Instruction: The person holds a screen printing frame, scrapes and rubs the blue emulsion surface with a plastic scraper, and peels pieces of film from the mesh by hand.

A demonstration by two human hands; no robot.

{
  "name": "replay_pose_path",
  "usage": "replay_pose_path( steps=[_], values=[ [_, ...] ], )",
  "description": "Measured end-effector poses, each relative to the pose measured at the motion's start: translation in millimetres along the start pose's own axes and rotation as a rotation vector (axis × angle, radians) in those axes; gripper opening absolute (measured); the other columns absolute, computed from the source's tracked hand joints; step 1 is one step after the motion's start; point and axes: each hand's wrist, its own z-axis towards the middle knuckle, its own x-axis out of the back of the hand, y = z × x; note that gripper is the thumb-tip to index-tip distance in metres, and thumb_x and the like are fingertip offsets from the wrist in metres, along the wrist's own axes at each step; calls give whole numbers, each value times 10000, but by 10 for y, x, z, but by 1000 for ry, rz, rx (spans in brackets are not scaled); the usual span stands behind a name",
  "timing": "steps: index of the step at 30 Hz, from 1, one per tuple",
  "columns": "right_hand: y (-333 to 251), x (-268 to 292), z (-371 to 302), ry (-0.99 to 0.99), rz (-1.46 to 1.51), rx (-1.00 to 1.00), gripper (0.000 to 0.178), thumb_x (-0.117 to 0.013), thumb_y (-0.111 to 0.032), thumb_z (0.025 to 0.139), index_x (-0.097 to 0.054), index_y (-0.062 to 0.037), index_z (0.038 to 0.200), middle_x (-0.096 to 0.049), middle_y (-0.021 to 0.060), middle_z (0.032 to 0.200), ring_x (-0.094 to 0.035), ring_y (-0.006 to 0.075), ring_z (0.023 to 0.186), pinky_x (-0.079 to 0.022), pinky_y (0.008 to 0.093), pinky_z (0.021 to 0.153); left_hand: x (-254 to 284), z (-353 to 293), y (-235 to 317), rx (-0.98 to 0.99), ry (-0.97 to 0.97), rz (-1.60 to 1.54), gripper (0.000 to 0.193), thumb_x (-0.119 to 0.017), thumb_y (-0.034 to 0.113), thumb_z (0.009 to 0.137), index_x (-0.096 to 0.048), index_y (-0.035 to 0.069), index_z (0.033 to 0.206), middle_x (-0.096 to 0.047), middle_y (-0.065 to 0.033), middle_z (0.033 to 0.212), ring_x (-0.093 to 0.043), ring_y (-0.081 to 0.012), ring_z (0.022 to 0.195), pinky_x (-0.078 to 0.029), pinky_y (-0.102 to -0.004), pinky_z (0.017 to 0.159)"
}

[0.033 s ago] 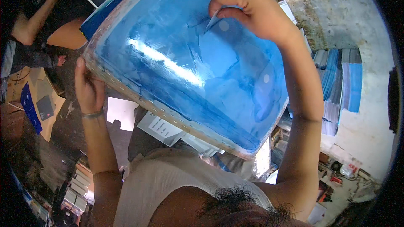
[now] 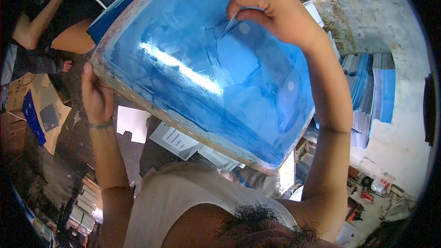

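Note:
A screen-printing frame (image 2: 151,105) is tilted up before me, its stapled wooden edge toward my body. Blue, glossy mesh (image 2: 257,105) fills it, with a bright streak of light and smeary darker patches. At the frame's left corner, my left hand (image 2: 97,94) is closed round the wood, its thumb pointing up. Over the upper part of the mesh, my right hand (image 2: 268,9) pinches a small, thin, pale piece like a card or film (image 2: 230,24) between thumb and fingers. Its lower tip meets the mesh. The frame's underside is hidden.
White printed sheets (image 2: 177,140) lie under the frame's near edge. Tall stacks of blue-edged paper (image 2: 367,92) stand by the stained wall at right. Another person's arm (image 2: 41,18) is at upper left, above an open cardboard box (image 2: 46,110). Cluttered tools (image 2: 367,197) lie lower right.

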Motion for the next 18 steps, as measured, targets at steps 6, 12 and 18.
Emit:
replay_pose_path(
  steps=[6,12,18],
  values=[
    [157,-298,115,77,-172,147,120,-689,-39,748,-670,-71,862,-650,72,787,-612,295,775,-465,405,726,72,14,-8,8,-20,14,459,-465,366,1036,-548,13,1318,-602,-117,1324,-568,-227,1221,-413,-399,1075],
    [134,-207,144,184,-62,156,103,-670,-60,775,-672,-82,875,-643,76,787,-607,286,792,-442,387,749,10,-16,18,15,-1,25,451,-477,371,1030,-560,21,1302,-615,-115,1301,-578,-227,1206,-422,-400,1064],
    [169,-321,141,89,-135,137,43,-698,-86,808,-694,-77,849,-663,73,792,-617,277,784,-450,383,734,-76,-10,-3,-5,-30,16,435,-478,362,1032,-565,15,1279,-628,-121,1262,-594,-227,1174,-448,-401,1031]
  ],
)
